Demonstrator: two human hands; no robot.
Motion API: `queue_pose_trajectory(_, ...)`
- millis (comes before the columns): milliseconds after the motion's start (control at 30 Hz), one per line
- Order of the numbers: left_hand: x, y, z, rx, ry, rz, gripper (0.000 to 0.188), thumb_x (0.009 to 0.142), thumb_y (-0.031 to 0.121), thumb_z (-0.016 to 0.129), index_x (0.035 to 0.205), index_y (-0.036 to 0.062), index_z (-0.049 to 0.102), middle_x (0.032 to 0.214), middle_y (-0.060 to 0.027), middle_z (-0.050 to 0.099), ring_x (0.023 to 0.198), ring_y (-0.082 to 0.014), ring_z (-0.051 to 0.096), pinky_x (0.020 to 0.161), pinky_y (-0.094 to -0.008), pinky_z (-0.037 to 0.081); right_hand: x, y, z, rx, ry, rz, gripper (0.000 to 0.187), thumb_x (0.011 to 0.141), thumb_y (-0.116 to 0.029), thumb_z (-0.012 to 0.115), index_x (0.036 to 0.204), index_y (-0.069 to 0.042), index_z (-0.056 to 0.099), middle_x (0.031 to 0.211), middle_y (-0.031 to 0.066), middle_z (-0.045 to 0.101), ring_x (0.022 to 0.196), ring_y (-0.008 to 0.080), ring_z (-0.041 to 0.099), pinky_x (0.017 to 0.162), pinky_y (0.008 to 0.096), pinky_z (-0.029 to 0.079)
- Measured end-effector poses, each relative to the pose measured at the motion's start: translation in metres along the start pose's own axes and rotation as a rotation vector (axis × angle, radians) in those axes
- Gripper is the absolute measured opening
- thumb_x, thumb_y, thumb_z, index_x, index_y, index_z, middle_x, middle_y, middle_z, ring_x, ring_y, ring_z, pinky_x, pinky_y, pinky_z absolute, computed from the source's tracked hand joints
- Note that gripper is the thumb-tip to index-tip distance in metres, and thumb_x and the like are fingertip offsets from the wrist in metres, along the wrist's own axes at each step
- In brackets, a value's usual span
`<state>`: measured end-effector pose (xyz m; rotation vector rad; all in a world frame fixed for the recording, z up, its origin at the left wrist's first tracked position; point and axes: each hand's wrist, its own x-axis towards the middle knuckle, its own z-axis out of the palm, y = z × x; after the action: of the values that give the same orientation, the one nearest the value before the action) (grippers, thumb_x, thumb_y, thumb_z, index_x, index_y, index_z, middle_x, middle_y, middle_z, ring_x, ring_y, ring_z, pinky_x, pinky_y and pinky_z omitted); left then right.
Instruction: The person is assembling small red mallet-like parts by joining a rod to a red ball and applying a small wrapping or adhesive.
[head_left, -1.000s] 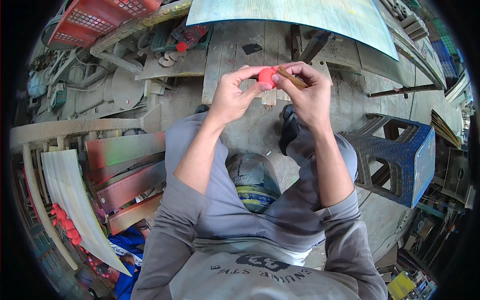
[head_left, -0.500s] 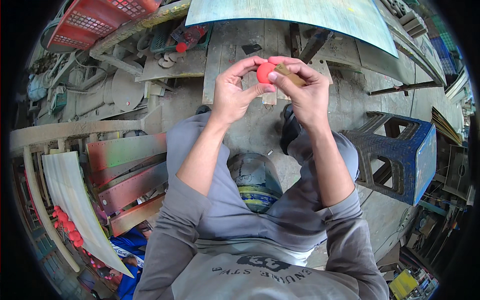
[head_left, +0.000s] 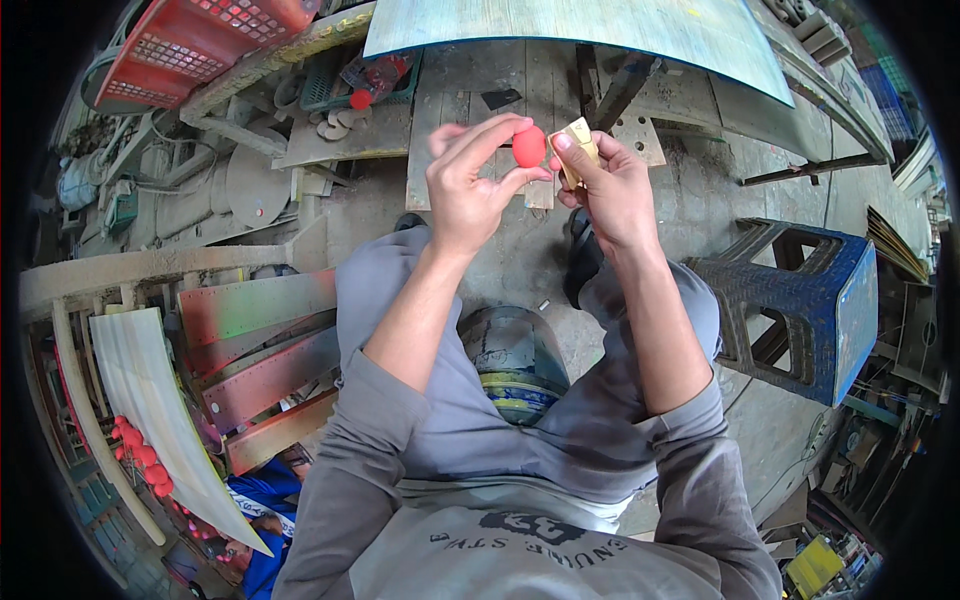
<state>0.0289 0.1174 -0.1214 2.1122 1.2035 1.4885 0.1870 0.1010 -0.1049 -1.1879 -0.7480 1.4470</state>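
My left hand [head_left: 468, 195] pinches a small red ball [head_left: 528, 147] between thumb and fingertips, out in front of my knees. Just to its right, my right hand [head_left: 618, 195] grips a folded piece of tan sandpaper [head_left: 577, 132], with the thumb pressed on its face. The sandpaper and the ball are close together but look apart. More red balls [head_left: 143, 456] lie in a cluster at the lower left, on a pale curved board [head_left: 170, 400].
A blue plastic stool [head_left: 800, 305] lies on its side at the right. A pale tabletop [head_left: 580, 30] spans the far side. A red basket [head_left: 190, 45] sits far left, above a crate with a bottle [head_left: 383, 75]. Painted boards [head_left: 270, 370] are stacked by my left leg.
My right hand has drawn the sandpaper slightly back from the ball and tilted it upright. Some fingers of my left hand have lifted; the ball stays in its pinch.
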Motion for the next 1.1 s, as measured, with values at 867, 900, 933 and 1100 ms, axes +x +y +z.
queue_pose_trajectory(867,-0.012,0.0,0.018,-0.507,-0.234,-0.267,0.046,0.078,-0.013,0.062,0.123,-0.0071,0.052,0.119,-0.0124,0.054,0.11,-0.0176,0.054,0.095,-0.029,0.045,-0.005,0.001,-0.005,-0.393,0.017,-0.267,0.017,0.083,-0.014,0.068,0.081,0.001,0.061,0.07,0.0019,0.062,0.064,0.0042,0.053,0.056,0.0226,0.043)
queue_pose_trajectory(900,-0.012,0.0,0.017,-0.475,-0.268,-0.265,0.046,0.078,-0.013,0.062,0.123,-0.0072,0.052,0.119,-0.0122,0.054,0.11,-0.0174,0.053,0.094,-0.0288,0.045,-0.006,-0.001,-0.005,-0.402,-0.006,-0.243,0.016,0.083,-0.014,0.068,0.081,0.001,0.061,0.07,0.0018,0.062,0.063,0.0041,0.052,0.056,0.0226,0.043)
queue_pose_trajectory(933,-0.013,0.0,0.017,-0.474,-0.266,-0.266,0.046,0.078,-0.013,0.062,0.123,-0.0072,0.052,0.119,-0.0122,0.054,0.11,-0.0174,0.053,0.094,-0.0288,0.045,-0.008,-0.003,-0.005,-0.41,-0.029,-0.22,0.016,0.083,-0.014,0.069,0.081,0.001,0.061,0.07,0.0018,0.062,0.062,0.004,0.052,0.055,0.0227,0.043)
queue_pose_trajectory(1100,-0.014,0.0,0.023,-0.663,-0.174,-0.299,0.043,0.077,-0.007,0.067,0.118,-0.0063,0.056,0.114,-0.0136,0.06,0.104,-0.0177,0.057,0.088,-0.0286,0.047,-0.008,-0.005,-0.01,-0.399,0.01,-0.169,0.017,0.083,-0.014,0.069,0.081,0.001,0.061,0.069,0.0004,0.06,0.062,0.0039,0.051,0.056,0.0226,0.043)
